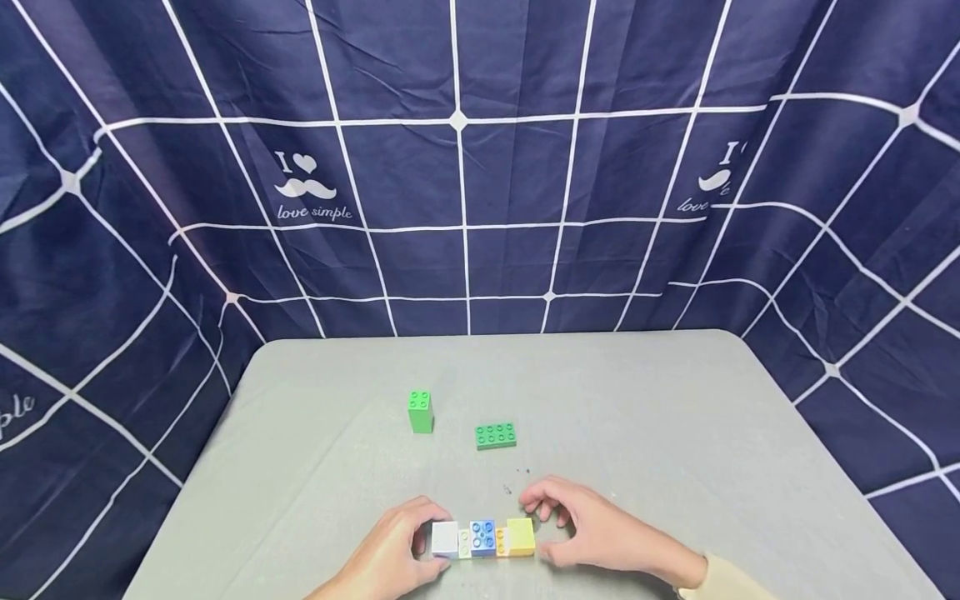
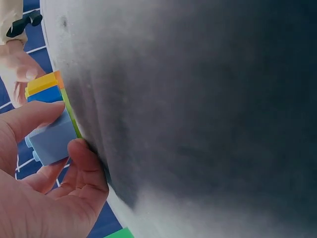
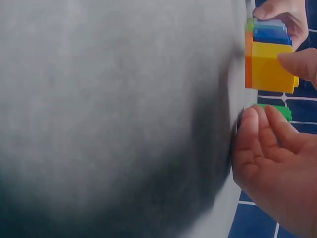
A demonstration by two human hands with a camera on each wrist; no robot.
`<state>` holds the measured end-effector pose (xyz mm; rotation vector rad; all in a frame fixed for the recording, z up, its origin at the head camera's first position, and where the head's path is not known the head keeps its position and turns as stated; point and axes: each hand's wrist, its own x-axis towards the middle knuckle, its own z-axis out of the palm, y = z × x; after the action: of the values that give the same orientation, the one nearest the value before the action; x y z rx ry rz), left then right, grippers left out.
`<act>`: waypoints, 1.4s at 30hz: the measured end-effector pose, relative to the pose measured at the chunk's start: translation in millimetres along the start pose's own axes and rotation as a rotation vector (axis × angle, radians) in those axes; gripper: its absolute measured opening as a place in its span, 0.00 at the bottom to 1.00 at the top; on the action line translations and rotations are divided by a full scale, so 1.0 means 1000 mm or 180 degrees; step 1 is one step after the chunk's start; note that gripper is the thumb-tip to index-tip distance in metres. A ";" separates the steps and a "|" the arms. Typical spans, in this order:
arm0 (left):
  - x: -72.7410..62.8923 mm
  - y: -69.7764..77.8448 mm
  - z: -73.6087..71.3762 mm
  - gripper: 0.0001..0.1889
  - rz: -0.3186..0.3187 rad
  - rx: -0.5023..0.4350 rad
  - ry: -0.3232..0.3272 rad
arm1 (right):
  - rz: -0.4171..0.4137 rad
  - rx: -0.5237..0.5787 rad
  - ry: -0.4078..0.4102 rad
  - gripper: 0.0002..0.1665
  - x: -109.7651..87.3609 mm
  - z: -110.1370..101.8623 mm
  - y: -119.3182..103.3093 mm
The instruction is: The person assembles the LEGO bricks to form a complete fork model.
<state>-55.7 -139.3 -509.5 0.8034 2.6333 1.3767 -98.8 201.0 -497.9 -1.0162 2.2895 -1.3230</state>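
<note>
A row of joined toy building bricks lies at the front of the grey table. Its left end is a pale blue brick [image 1: 445, 540], its middle a blue brick [image 1: 483, 537], its right end a yellow brick [image 3: 271, 67]. Beneath them show a light green brick [image 1: 464, 544] and an orange brick [image 3: 248, 65]. My left hand [image 1: 393, 542] holds the pale blue end between thumb and fingers. Beside the yellow end is my right hand [image 1: 592, 525], thumb and fingers spread apart, gripping nothing. Whether its thumb touches the yellow brick I cannot tell.
Farther back on the grey table [image 1: 637, 417] stands a tall green brick [image 1: 422, 414]. To its right lies a lower, darker green brick [image 1: 496, 437] with studs up. A dark blue curtain [image 1: 510, 183] with white lines surrounds the table's back and sides.
</note>
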 end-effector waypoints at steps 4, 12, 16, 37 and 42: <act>0.000 -0.001 0.000 0.20 0.0012 0.0004 0.0008 | -0.0023 -0.0122 -0.0073 0.31 -0.004 0.004 -0.002; -0.002 -0.001 0.000 0.20 -0.0015 0.0054 0.0008 | 0.0162 -0.0262 0.0051 0.26 -0.001 0.016 -0.010; -0.003 -0.002 0.000 0.20 0.0014 0.0075 0.0030 | 0.0249 -0.0457 0.0086 0.23 0.002 0.020 -0.013; 0.000 -0.001 0.000 0.18 0.0007 0.0249 0.0062 | 0.0285 -0.0732 0.0266 0.20 0.008 0.029 -0.014; -0.001 -0.001 -0.001 0.18 -0.0002 0.0172 0.0035 | 0.0389 -0.0542 0.0250 0.20 0.007 0.027 -0.015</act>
<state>-55.7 -141.1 -509.4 0.8029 2.6898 1.3188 -81.5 174.1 -498.6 -0.8727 2.5150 -1.1551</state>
